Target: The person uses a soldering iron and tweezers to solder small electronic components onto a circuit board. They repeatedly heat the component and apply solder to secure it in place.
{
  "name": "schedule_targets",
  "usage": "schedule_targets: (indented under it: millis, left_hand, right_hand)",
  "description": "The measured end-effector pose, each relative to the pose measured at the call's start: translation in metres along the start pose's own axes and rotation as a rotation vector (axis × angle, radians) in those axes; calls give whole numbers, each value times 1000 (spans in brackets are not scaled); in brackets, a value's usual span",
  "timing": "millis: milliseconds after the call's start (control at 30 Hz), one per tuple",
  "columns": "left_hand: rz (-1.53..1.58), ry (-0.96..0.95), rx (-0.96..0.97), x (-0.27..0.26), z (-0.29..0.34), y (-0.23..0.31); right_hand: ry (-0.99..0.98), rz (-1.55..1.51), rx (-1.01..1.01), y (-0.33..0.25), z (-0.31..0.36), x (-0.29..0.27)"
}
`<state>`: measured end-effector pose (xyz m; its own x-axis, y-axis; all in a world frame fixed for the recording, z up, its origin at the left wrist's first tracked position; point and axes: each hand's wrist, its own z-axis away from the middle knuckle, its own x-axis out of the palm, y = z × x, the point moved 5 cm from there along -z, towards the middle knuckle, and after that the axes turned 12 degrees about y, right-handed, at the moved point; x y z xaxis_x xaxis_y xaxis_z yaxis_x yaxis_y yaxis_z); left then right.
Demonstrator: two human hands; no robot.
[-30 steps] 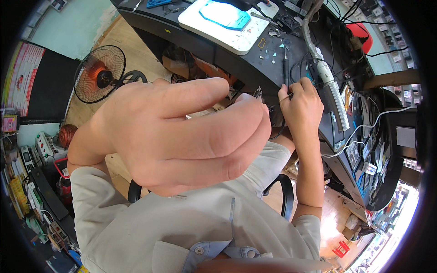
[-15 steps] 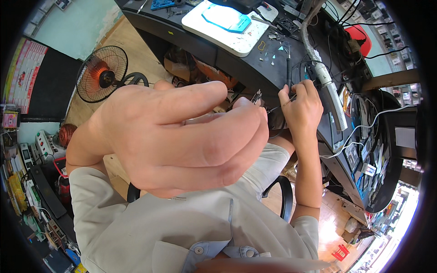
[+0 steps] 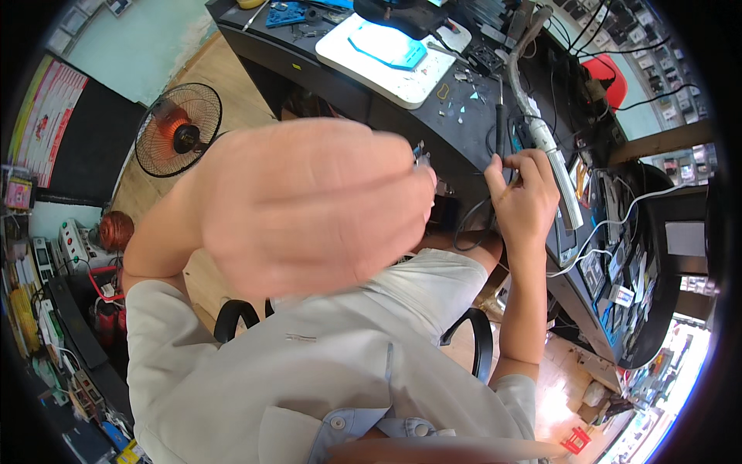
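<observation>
My left hand (image 3: 317, 209) is raised close to the head camera, slightly blurred, its back facing me and its fingers curled closed. Past its fingertips pokes a small shiny piece (image 3: 422, 155), mostly hidden, whose kind I cannot make out. At the desk's front edge is my right hand (image 3: 527, 193), thumb and fingers pinched. It appears to grip the lower end of a black soldering iron (image 3: 500, 127), whose thin metal tip points away from me. A dark cable (image 3: 461, 224) loops down below this hand.
On the dark desk (image 3: 371, 93) lies a white work mat (image 3: 410, 89) with a bright blue-edged pad. Scraps and a yellow ring (image 3: 443, 90) lie beside it. A grey pipe-like arm (image 3: 545, 135) stands at right. A fan (image 3: 182, 131) is on the left.
My left hand has turned and shifted slightly left, showing more of its back. My right hand has moved a little right and down, the soldering iron moving with it. The whole view shifted slightly.
</observation>
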<state>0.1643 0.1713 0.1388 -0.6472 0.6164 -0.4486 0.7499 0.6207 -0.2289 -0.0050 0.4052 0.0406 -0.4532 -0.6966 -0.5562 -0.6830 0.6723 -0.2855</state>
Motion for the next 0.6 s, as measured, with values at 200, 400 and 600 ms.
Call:
schedule_targets:
  millis: [200, 400, 600]
  left_hand:
    - [190, 152, -109, -3, 2, -29]
    - [274, 243, -262, 1, 7, -24]
    - [288, 221, -257, 2, 5, -19]
  right_hand:
    - [22, -92, 49, -1, -3, -20]
    - [46, -143, 126, -2, 1, -37]
    - [66, -184, 181, -1, 8, -50]
